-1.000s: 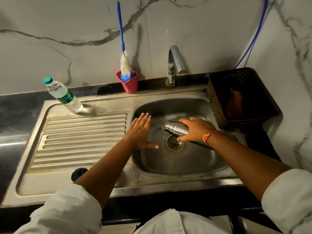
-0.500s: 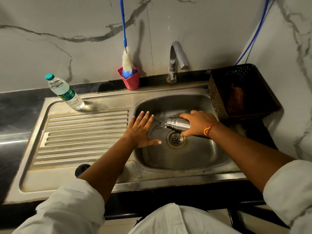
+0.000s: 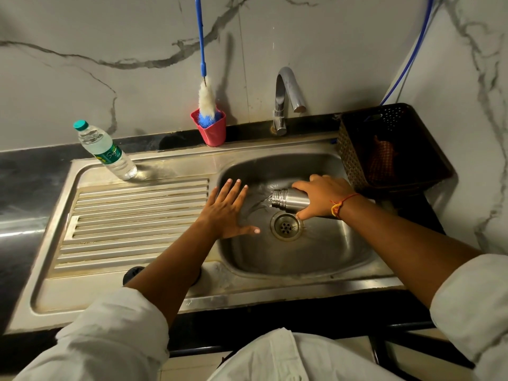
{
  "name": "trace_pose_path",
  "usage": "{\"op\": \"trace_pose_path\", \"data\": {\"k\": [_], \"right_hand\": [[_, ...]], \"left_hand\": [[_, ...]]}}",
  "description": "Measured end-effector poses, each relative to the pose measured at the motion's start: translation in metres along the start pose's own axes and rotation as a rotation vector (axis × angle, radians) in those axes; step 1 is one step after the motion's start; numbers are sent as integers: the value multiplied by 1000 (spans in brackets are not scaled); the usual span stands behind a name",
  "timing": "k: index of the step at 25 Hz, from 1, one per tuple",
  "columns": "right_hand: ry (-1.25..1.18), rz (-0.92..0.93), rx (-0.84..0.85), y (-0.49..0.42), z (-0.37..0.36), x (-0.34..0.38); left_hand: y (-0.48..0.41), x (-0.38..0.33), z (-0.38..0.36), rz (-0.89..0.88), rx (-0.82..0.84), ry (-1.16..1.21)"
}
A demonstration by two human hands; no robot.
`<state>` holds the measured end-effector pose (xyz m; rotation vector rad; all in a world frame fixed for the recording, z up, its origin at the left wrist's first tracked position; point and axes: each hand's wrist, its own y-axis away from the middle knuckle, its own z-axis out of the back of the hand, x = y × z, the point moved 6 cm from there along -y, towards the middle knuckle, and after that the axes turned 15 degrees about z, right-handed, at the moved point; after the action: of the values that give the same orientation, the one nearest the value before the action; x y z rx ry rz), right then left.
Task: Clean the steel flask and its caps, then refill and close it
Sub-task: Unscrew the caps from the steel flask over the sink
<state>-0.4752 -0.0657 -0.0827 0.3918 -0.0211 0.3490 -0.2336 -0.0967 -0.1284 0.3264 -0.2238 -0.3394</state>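
Sitting in the dark stone tabletop (image 3: 27,182), the wide stainless steel sink (image 3: 275,295) is serving as the workplace, and everything here is being placed against its round perforated drain (image 3: 286,226). The right hand (image 3: 325,192) is reaching in from the right of the drain and hovering just behind it. Its fingers (image 3: 303,185) are curling over the top of the cylindrical brushed-steel flask (image 3: 291,200) while the thumb is pressing from the near side, so the body is being gripped round its middle.

The flask is lying nearly level, just behind and above the drain, with its long axis running left to right. Its uncapped ribbed mouth is pointing left, away from the gripping palm, and a thin stream of water (image 3: 262,201) is running out of it into the basin.

The left hand (image 3: 225,213) is sitting left of the drain, holding nothing, its fingers (image 3: 233,189) straight and spread and the thumb stretching toward the drain. The flask's mouth is facing those spread fingers with a gap between them. The right hand is plainly the nearer one, so righting the flask is probably going to be its job.
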Motion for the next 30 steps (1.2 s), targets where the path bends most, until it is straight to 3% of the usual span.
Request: {"op": "trace_pose_path", "data": {"k": [30], "right_hand": [[138, 40, 36, 6, 18, 31]], "left_hand": [[5, 2, 0, -22, -9, -72]]}}
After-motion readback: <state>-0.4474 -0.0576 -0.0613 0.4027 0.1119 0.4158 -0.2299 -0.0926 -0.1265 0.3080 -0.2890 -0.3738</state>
